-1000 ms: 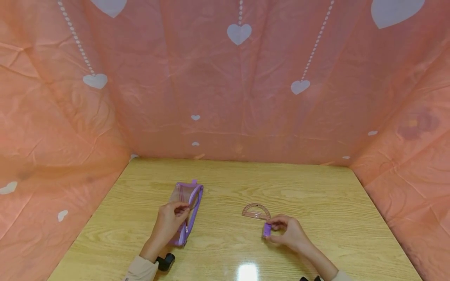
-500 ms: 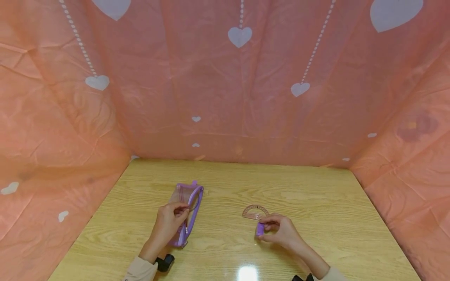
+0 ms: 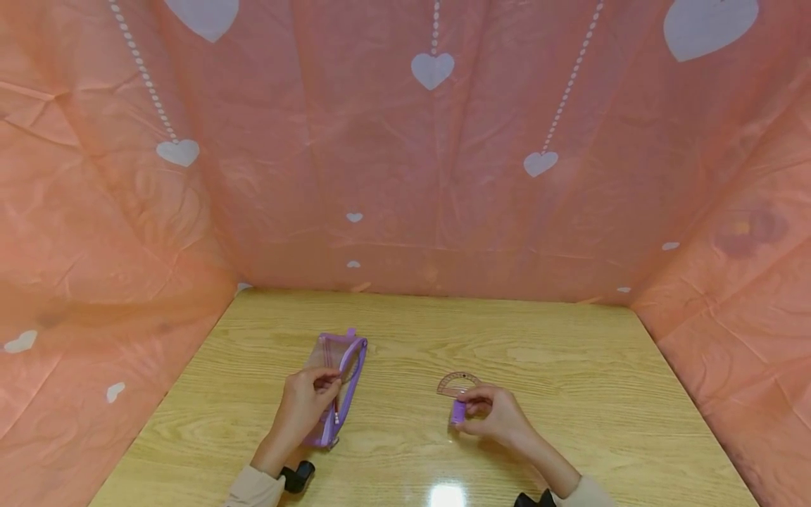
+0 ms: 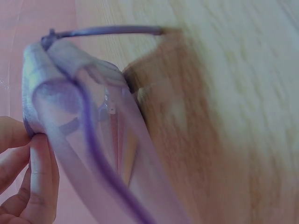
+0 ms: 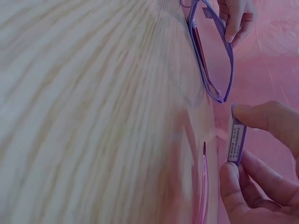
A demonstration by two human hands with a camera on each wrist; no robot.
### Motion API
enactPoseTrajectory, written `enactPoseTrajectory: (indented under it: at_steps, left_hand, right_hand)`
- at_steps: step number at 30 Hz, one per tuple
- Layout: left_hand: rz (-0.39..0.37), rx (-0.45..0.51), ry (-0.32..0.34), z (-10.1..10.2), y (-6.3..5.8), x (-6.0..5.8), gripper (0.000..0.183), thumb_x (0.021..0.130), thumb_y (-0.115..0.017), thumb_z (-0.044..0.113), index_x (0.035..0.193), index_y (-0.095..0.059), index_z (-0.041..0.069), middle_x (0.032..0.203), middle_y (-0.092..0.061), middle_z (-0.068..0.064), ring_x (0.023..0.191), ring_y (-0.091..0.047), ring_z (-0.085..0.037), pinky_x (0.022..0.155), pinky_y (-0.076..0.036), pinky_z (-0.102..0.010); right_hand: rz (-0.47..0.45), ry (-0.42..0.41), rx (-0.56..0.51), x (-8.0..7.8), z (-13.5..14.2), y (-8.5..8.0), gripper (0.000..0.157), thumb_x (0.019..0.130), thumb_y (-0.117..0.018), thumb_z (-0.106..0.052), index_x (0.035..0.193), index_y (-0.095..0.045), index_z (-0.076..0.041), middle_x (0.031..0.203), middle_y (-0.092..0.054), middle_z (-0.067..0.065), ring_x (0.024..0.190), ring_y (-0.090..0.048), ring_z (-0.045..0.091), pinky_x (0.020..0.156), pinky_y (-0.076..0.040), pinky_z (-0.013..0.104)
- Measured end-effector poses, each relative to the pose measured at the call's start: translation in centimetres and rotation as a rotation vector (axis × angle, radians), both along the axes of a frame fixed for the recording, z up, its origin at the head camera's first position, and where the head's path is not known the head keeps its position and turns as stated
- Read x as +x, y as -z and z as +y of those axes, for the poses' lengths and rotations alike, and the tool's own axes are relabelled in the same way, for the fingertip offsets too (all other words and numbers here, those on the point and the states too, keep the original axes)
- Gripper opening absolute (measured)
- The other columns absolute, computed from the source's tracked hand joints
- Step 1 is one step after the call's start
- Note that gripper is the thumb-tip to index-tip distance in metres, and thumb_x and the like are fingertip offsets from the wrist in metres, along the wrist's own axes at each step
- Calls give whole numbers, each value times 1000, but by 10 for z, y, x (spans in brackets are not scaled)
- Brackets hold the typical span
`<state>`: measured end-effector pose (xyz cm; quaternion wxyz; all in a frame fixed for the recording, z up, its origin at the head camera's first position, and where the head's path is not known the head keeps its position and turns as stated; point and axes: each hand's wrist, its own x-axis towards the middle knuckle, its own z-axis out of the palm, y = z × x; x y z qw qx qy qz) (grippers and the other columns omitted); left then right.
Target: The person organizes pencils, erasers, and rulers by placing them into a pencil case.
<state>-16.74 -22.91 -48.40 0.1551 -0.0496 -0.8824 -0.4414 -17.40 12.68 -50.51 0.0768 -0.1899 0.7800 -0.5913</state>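
A purple see-through mesh pencil case (image 3: 324, 349) lies on the left part of the table, its zip undone. My left hand (image 3: 305, 403) pinches the upper edge of its opening between thumb and fingers, so the mouth gapes. Inside shows a dark red pencil (image 5: 201, 51); the left wrist view also shows a pale stick (image 4: 130, 156) through the mesh. With thumb and fingertips my right hand (image 3: 500, 417) grips a small eraser (image 3: 459, 411) in a purple sleeve, printed with fine text on one side. The eraser is held over the table, right of the pencil case.
Just beyond the right hand a clear pinkish protractor (image 3: 451, 389) lies on the wooden table (image 3: 545, 345); the hand covers part of it. A pink cloth (image 3: 380, 176) with white hearts walls off the back and sides.
My right hand has moved left with the eraser, toward the pencil case, and now overlaps the protractor's right end. My left hand keeps its hold on the case.
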Motion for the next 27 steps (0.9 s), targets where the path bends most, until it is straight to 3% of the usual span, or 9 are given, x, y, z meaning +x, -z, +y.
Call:
enactPoseTrajectory:
  at_steps: [9, 14, 20, 27]
  left_hand:
    - [1, -9, -10, 0, 0, 0, 12, 82, -76, -5, 94, -76, -5, 78, -71, -6, 69, -66, -15, 61, -56, -22]
    - [-9, -8, -8, 0, 0, 0, 12, 83, -76, -5, 94, -76, -5, 78, -71, -6, 69, -66, -15, 61, -55, -22]
    - [-13, -5, -6, 0, -1, 0, 12, 83, -76, -4, 95, -76, -5, 78, -70, -6, 69, -65, -15, 61, -55, -22]
    - [-4, -6, -3, 0, 0, 0, 11, 83, -76, -5, 94, -76, -5, 78, -70, -6, 69, -66, -15, 61, -55, -22]
  right_hand:
    - [24, -50, -18, -4, -14, -1, 44, 71, -86, 4, 111, -69, 12, 105, -65, 19, 83, -66, 23, 75, -58, 31]
    - [48, -46, -30, -7, -21, 1, 41, 69, -86, 7, 106, -70, 12, 104, -64, 21, 84, -64, 23, 75, -58, 30]
    - [41, -13, 28, -11, -28, 0, 38, 68, -87, 5, 102, -71, 9, 101, -67, 17, 83, -64, 20, 74, -57, 26]
    - [103, -46, 14, -15, -36, 0, 36, 68, -87, 6, 100, -72, 8, 106, -65, 19, 84, -65, 24, 74, -58, 31]
